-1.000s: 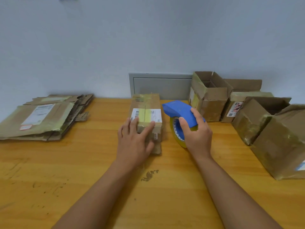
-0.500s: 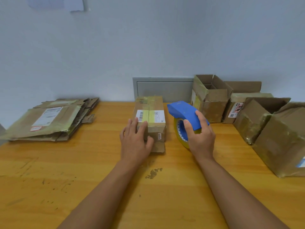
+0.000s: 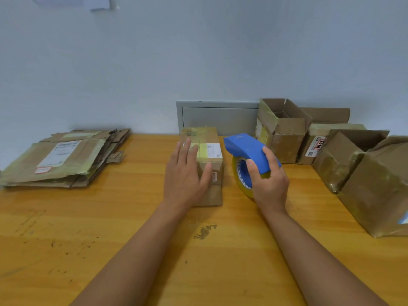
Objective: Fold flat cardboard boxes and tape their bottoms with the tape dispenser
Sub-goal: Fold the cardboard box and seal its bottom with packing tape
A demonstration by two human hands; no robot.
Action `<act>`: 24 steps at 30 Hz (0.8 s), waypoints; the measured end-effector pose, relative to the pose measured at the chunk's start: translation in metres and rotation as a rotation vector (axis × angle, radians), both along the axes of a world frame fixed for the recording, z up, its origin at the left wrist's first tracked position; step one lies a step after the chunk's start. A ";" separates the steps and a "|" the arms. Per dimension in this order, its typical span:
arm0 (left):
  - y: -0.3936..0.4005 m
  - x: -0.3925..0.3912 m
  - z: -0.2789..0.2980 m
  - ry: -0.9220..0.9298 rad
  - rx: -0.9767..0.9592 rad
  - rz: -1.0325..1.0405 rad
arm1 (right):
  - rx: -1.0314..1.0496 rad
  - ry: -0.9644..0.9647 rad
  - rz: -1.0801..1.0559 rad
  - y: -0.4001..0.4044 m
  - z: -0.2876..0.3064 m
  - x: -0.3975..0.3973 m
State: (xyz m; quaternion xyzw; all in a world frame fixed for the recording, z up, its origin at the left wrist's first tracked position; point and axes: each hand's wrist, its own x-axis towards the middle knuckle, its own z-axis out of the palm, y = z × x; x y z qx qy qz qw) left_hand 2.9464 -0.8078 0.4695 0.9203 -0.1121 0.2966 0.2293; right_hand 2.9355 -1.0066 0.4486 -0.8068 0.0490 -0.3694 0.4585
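Small brown taped cardboard box with white label (image 3: 206, 164) mid-table on orange wooden table (image 3: 132, 217), near back wall. Left hand (image 3: 184, 180) flat on its near top, fingers straight, thumb on front face. Right hand (image 3: 268, 180) clamped round blue tape dispenser with yellowish roll (image 3: 245, 155), just right of box. Stack of flattened cardboard boxes (image 3: 64, 160) far left. Open folded brown boxes (image 3: 344, 155) along right.
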 end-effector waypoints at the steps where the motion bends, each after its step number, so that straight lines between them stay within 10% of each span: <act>1: -0.001 0.005 0.004 -0.034 -0.014 -0.032 | 0.000 -0.002 0.002 0.000 0.000 0.000; 24: -0.011 0.035 -0.027 -0.257 0.129 -0.045 | 0.011 -0.029 0.008 0.000 -0.002 -0.001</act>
